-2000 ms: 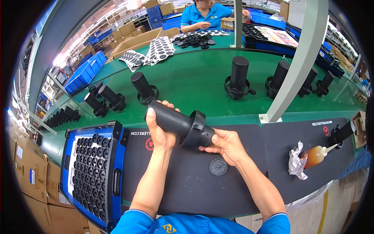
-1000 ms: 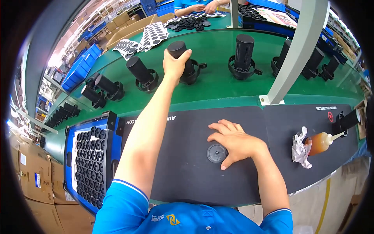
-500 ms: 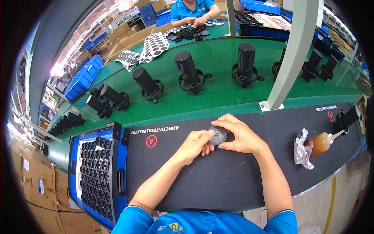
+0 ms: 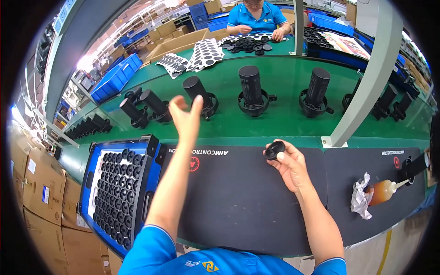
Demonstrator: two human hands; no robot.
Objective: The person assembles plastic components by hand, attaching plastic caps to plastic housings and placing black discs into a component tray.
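Note:
My right hand (image 4: pixel 293 167) pinches a round black cap (image 4: pixel 275 150) at its edge, above the black mat (image 4: pixel 238 201). The cap is tilted, with its hollow side showing. My left hand (image 4: pixel 185 117) is stretched out over the green bench, its thumb and fingers spread with nothing between them. Just behind those fingers stands a black cylindrical device (image 4: pixel 194 86) in a ring-shaped cradle; I cannot tell whether the hand touches it.
More black cylinders (image 4: pixel 250 85) line the green bench (image 4: pixel 220 130). A blue tray (image 4: pixel 87 190) of round black parts stands left. A metal post (image 4: pixel 366 78), a bottle of amber liquid (image 4: pixel 381 192) and crumpled foil (image 4: pixel 361 196) are right. Across the bench sits a co-worker (image 4: pixel 259 20).
My left hand has let go of the cap and moved up and left toward a cylinder. The cap stays in my right hand and now shows its hollow side. The view has shifted.

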